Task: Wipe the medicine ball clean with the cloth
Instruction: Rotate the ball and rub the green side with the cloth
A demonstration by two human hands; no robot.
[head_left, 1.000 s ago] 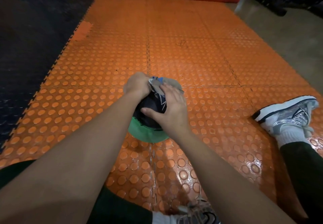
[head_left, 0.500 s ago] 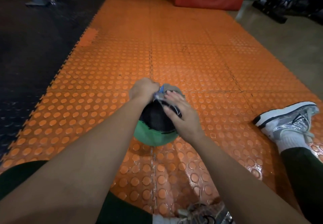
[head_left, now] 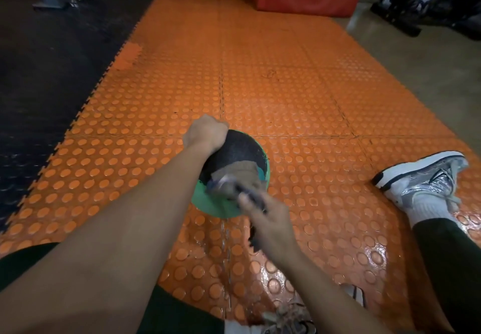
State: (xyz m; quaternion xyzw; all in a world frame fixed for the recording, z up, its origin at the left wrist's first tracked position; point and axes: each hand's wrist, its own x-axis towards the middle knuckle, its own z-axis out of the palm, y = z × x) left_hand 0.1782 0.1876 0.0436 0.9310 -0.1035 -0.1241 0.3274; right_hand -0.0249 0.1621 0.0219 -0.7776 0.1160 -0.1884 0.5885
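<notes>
Wiping the one black-and-green rubber medicine ball (head_left: 235, 151) on the orange studded floor mat (head_left: 286, 94), between my legs.
My left hand (head_left: 207, 131) curls over the ball's far side; it should brace hard. My right hand (head_left: 265, 216) grips the one crumpled grey cloth (head_left: 234, 177); press it flat in overlapping strokes.

Both hands reach forward: left hand (head_left: 207, 131) curled, right hand (head_left: 268, 219) (blurred) gripping.
</notes>
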